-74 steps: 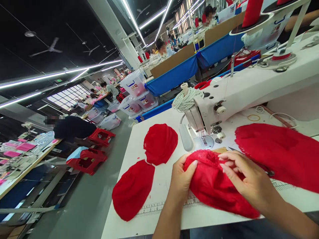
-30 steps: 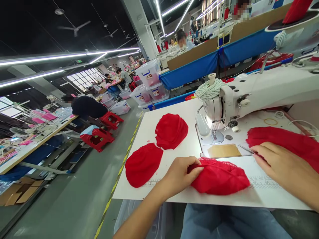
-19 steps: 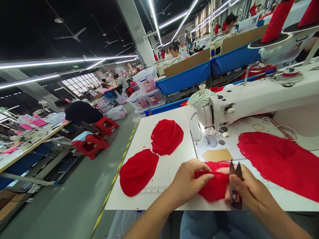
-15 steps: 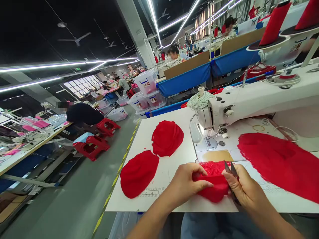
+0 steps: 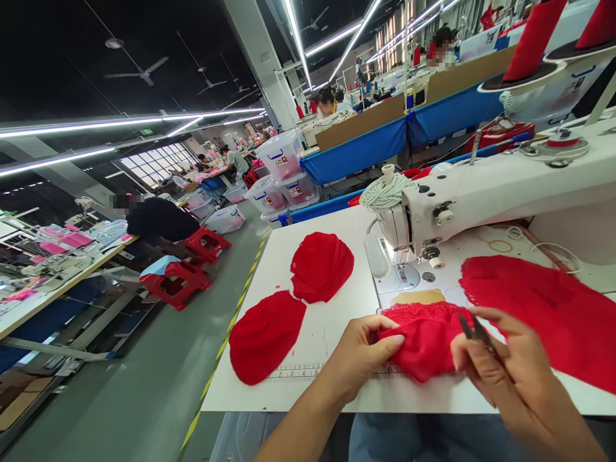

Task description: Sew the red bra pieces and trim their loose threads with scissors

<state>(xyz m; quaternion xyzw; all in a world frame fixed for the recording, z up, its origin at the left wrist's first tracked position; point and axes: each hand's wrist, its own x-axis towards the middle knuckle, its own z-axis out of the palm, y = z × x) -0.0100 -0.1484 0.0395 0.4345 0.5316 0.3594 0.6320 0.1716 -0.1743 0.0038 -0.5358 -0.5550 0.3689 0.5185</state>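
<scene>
Between finger and thumb, my left hand (image 5: 363, 356) pinches the left end of a red fabric piece with a lace edge (image 5: 426, 343), which lies on the table below the needle. My right hand (image 5: 510, 369) is wrapped round small dark thread snips (image 5: 476, 330), their blades pointing up and left beside the fabric's right end. Whether its fingertips also touch the cloth is hard to tell. Just behind the fabric stands a white sewing machine (image 5: 481, 199), its presser foot (image 5: 402, 273) over the metal plate.
Two stacks of red cut pieces, one rounder (image 5: 322, 266) and one lower (image 5: 267, 337), lie left on the white table (image 5: 289, 401). A larger red fabric (image 5: 539, 314) spreads at right. A printed ruler (image 5: 293, 372) runs along the front. Red stools (image 5: 176, 282) stand across the aisle.
My right hand has moved right and let go of the folded fabric edge, keeping the snips. The fabric now lies more spread out, its lace edge showing. My left hand still pinches it.
</scene>
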